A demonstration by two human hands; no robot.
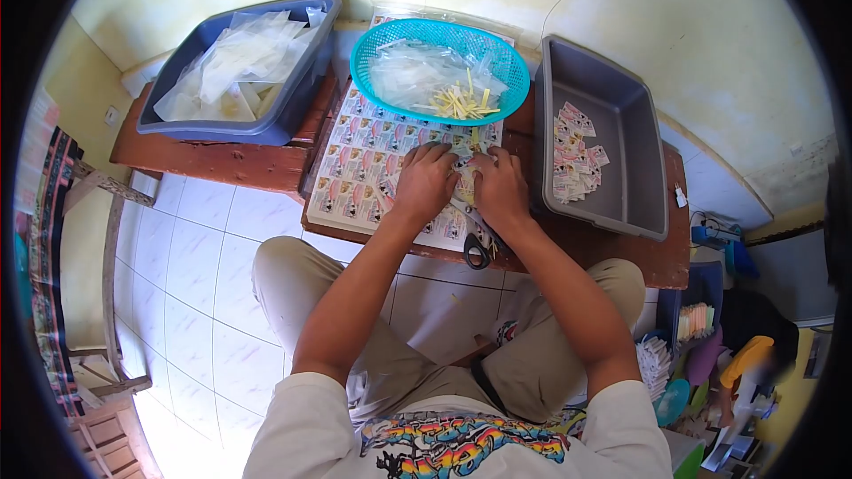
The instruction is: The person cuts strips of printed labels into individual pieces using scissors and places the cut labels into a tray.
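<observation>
My left hand [428,181] and my right hand [500,184] are close together over printed label sheets [351,160], fingers curled inward. Between them is what looks like a small clear plastic bag [464,160], partly hidden by the fingers, with both hands closed on its edges. Scissors [477,248] with dark handles lie just below my right hand, blades partly covered. Beyond my fingertips, a turquoise basket [362,80] holds clear plastic bags [408,71] and several yellow strips [466,104].
At left, a blue-grey tub [240,131] holds translucent plastic sheets [248,58]. At right, a grey tub [626,129] contains cut labels [577,155]. Both stand on a reddish-brown wooden bench [213,160]. A person in dark and yellow clothing [754,346] is at the far right.
</observation>
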